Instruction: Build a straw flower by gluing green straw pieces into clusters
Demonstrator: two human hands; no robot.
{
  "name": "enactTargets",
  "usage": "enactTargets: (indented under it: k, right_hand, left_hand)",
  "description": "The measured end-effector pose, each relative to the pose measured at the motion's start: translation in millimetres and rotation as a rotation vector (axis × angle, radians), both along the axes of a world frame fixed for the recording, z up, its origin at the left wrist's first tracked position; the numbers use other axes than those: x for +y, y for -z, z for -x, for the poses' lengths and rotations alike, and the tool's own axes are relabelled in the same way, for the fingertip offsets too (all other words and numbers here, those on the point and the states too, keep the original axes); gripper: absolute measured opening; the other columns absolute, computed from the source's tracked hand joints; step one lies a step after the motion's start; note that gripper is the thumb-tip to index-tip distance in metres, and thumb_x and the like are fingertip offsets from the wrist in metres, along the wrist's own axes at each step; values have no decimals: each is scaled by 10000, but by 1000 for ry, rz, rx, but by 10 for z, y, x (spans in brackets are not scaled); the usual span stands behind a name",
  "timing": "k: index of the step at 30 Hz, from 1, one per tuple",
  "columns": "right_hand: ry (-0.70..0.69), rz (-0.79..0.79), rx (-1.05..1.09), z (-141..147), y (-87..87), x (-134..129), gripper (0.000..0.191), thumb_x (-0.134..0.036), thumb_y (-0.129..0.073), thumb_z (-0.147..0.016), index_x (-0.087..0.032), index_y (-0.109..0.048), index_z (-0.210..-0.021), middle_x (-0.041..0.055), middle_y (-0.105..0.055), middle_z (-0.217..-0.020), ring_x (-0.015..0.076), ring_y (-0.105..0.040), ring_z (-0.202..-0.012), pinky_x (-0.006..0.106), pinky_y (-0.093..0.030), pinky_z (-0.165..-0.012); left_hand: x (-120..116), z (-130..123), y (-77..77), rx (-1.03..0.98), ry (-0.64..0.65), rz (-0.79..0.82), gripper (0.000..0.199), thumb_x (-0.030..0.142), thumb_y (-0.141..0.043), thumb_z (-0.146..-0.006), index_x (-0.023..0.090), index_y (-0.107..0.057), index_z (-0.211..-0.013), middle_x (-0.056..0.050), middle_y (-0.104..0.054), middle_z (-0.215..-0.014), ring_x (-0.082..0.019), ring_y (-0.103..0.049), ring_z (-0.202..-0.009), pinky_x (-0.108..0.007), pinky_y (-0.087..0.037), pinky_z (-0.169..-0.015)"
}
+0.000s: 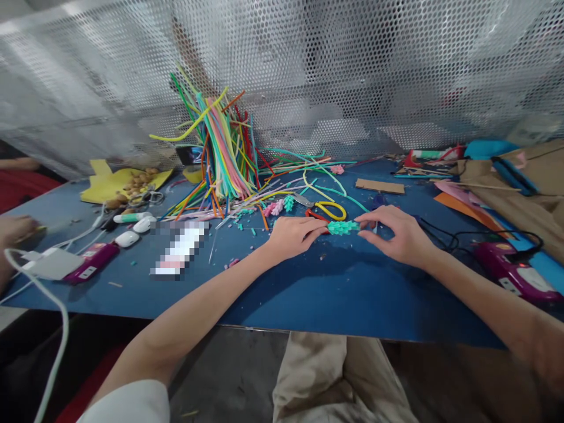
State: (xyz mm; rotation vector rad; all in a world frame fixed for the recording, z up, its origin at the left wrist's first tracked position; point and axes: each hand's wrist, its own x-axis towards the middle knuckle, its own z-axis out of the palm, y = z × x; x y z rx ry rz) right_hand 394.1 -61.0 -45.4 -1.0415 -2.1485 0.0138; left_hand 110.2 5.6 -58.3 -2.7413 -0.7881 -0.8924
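Observation:
A fluffy turquoise pipe-cleaner piece [343,228] is stretched level between my two hands, just above the blue table [282,294]. My left hand [296,236] pinches its left end. At the other end, the thumb and fingers of my right hand [394,236] are closed on it. Behind my hands lies a pair of scissors [332,210] with yellow and red handles. Pink and turquoise fluffy pieces [277,207] rest left of the blades, with small turquoise clippings nearby.
A large bundle of coloured pipe cleaners [224,153] stands at the back. Left are a blurred-out bright rectangle [183,247], white earbuds [127,238], a purple power strip [94,263] and another person's hand [17,232]. Right are a cardboard strip [379,186] and another purple power strip [515,270].

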Motion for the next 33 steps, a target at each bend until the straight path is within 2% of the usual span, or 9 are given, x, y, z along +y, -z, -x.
enactTargets:
  k: [4,9,13,16,20,21,23,27,33]
  right_hand:
    - [-22,-39,32,45,47,-26,140,-307,-624,-959,-235,-668,-1071,39,-749,-958,191,-672,-832,380,-531,-827]
    - [50,-6,88,41,83,-29,249,-340,-636,-952,-249,-637,-1184,34,-763,-966,213,-709,-913,374,-571,-820]
    - [30,12,86,53,71,-38,237,-340,-628,-956,-253,-639,-1176,31,-764,-985,207,-713,-921,380,-575,-852]
    - [40,38,114,58,70,-21,211,-320,-569,-981,-254,-648,-1165,42,-759,-1020,208,-717,-928,372,-577,-840]
    - [128,102,147,68,130,83,211,-279,-473,-1003,-240,-664,-1085,45,-742,-934,206,-704,-866,366,-571,-784]
    - [155,103,120,76,155,122,206,-275,-477,-994,-236,-662,-1076,50,-737,-952,216,-697,-879,379,-568,-789]
    - [147,98,-18,98,209,200,208,-223,-511,-949,-212,-652,-1101,84,-714,-1073,257,-661,-1017,451,-534,-930]
    - [59,115,-211,178,290,351,476,-117,-601,-780,-130,-595,-1255,175,-612,-1263,327,-566,-1168,505,-481,-1011]
    - [-24,226,-277,472,276,708,296,-300,-569,-932,-145,-632,-1177,159,-650,-1175,285,-608,-1119,430,-488,-982]
  left_hand:
    - [-15,-7,4,19,18,-4,262,365,-543,-1006,239,-759,-1085,-18,-796,-954,-146,-757,-798,-222,-505,-630]
    - [-26,-24,13,24,11,-7,272,387,-546,-1004,228,-749,-1093,-18,-794,-966,-151,-757,-799,-227,-514,-634]
    - [-12,-33,24,45,36,-18,321,434,-548,-999,200,-730,-1123,-44,-787,-967,-157,-752,-794,-226,-530,-636]
    - [2,-25,28,50,84,7,314,391,-511,-1024,181,-730,-1107,-55,-780,-974,-143,-746,-823,-220,-554,-684]
    - [11,-6,26,7,112,27,286,363,-528,-1019,176,-731,-1092,-53,-778,-982,-139,-743,-834,-232,-570,-744]
    - [12,-3,26,-6,120,23,274,355,-535,-1017,177,-730,-1092,-48,-779,-979,-138,-743,-832,-232,-569,-745]
    - [12,-1,24,-18,143,2,253,338,-545,-1013,184,-728,-1095,-37,-780,-955,-132,-741,-823,-219,-556,-718]
    - [-2,3,17,25,191,-39,254,329,-531,-1020,195,-732,-1098,-29,-763,-882,-108,-724,-778,-184,-506,-640]
    - [-34,27,-11,58,189,-81,267,339,-506,-1025,205,-722,-1103,-19,-729,-806,-100,-699,-731,-182,-466,-605]
